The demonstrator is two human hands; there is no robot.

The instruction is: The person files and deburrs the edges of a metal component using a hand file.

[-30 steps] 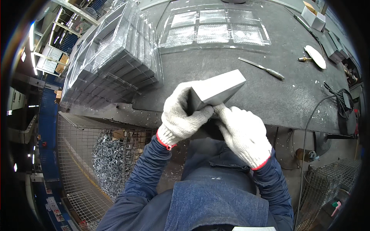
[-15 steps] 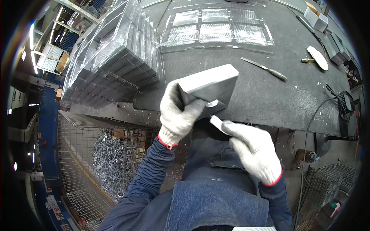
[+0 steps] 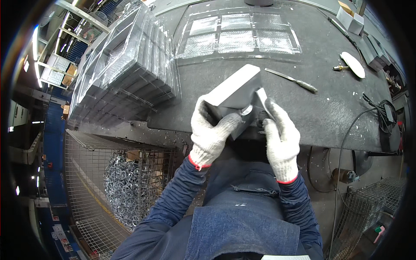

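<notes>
My left hand (image 3: 212, 134), in a white knit glove, is closed around a box-shaped grey metal part (image 3: 237, 89) with a pale, flat upper side. The part is tilted above the table's front edge, and my left thumb presses near a shiny curved edge on it. In my gloved right hand (image 3: 281, 141), the fingers pinch a short, flat, pale strip (image 3: 262, 99). Its exact kind is unclear. The strip stands up against or very close to the right side of the part; whether they touch I cannot tell.
Clear plastic trays (image 3: 134, 69) are stacked at left on the dark table (image 3: 320, 110); another compartmented clear tray (image 3: 236, 40) lies behind. A file (image 3: 291, 80), a white oval piece (image 3: 353, 65) and a cable (image 3: 353, 130) lie rightward. A wire basket (image 3: 89, 173) holds many metal rings.
My right hand has moved up with the strip, from below the part to its right side. My left hand has shifted slightly right and tilted the part more steeply.
</notes>
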